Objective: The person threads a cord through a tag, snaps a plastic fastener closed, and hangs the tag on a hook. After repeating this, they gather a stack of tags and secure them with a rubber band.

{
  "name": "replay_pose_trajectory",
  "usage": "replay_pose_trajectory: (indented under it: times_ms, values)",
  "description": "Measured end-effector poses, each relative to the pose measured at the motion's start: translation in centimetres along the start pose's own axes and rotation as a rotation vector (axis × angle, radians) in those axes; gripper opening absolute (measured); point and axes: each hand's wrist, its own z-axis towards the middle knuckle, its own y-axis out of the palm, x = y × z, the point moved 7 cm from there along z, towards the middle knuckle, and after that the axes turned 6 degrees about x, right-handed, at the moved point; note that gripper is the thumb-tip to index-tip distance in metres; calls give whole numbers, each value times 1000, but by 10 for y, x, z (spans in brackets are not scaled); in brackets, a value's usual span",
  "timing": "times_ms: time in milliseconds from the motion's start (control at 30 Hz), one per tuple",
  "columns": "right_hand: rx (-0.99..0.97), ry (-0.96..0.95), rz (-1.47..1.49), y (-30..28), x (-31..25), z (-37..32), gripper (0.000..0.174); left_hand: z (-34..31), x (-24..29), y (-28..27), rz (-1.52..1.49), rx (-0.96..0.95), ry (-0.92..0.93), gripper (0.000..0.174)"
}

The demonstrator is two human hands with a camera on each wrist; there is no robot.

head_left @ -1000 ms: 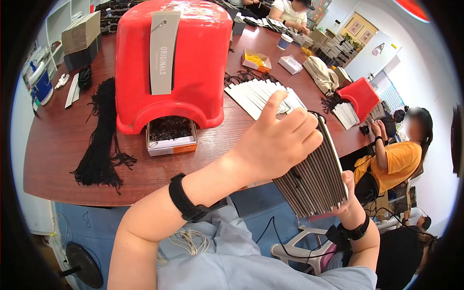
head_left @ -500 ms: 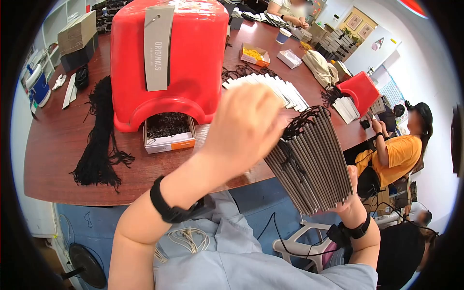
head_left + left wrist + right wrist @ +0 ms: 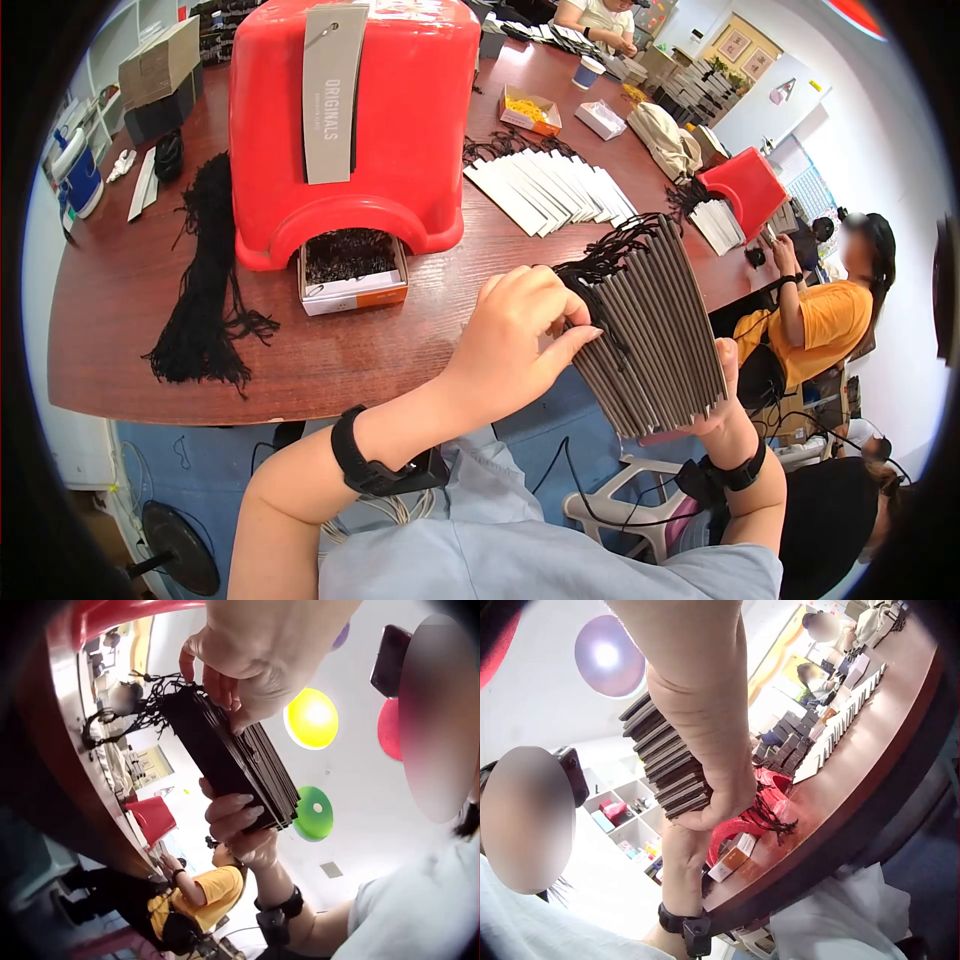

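A thick stack of dark grey hang tags (image 3: 660, 330) with black strings (image 3: 615, 240) at its far end is held up over the front of the table. My right hand (image 3: 722, 385) grips the stack at its near right end, its thumb along the side. At the left edge of the stack my left hand (image 3: 520, 335) pinches a black string between thumb and fingertips. The left wrist view has this left hand (image 3: 262, 667) above the stack (image 3: 232, 757), thumb right at the tag edges. In the right wrist view the right hand (image 3: 712, 765) wraps the tags (image 3: 664, 754).
A red upturned stool (image 3: 350, 150) bears a grey "ORIGINALS" tag (image 3: 333, 100). Under it sits a box of small black pieces (image 3: 355, 300). Black string bundles (image 3: 210, 280) lie left; fanned white tags (image 3: 545, 190) lie behind the hands. A person in yellow (image 3: 815, 325) sits at right.
My left hand passed from over the top of the stack, leftward and then down, to its left edge. The strings at the far end came into view. The right hand keeps its grip.
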Motion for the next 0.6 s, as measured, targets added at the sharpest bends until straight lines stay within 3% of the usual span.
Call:
replay_pose_trajectory:
  times_ms: [33, 133, 200, 267, 300, 367, 400, 467, 600]
  values:
    - [0, 1, -2, 0, 0, -1, 51, 1, -4, -2, -68, 10, -45, 11]
    - [85, -49, 4, -9, -2, -4, 50, 14, -4, -45, 317, 341, -1, 10]
    - [73, -7, 29, -11, 0, -6, 49, 20, -11, -65, 433, 442, -31, 9]
    - [75, -24, 32, -9, 0, -5, 49, 25, -8, -70, 754, 399, 14, 10]
    - [78, -41, 36, -8, -1, -4, 49, 23, -6, -68, 753, 399, 13, 10]
    - [78, -59, 39, -8, -2, -3, 49, 17, 12, -51, 688, 354, 215, 19]
    - [49, -38, 35, -6, -1, -2, 50, 15, 18, -39, 509, 192, 246, 26]
    - [26, -14, 33, -5, 2, -1, 50, 13, 32, -21, 304, -10, 314, 23]
    - [12, 2, 14, 4, 4, -1, 53, 9, 30, -10, 268, -47, 424, 19]
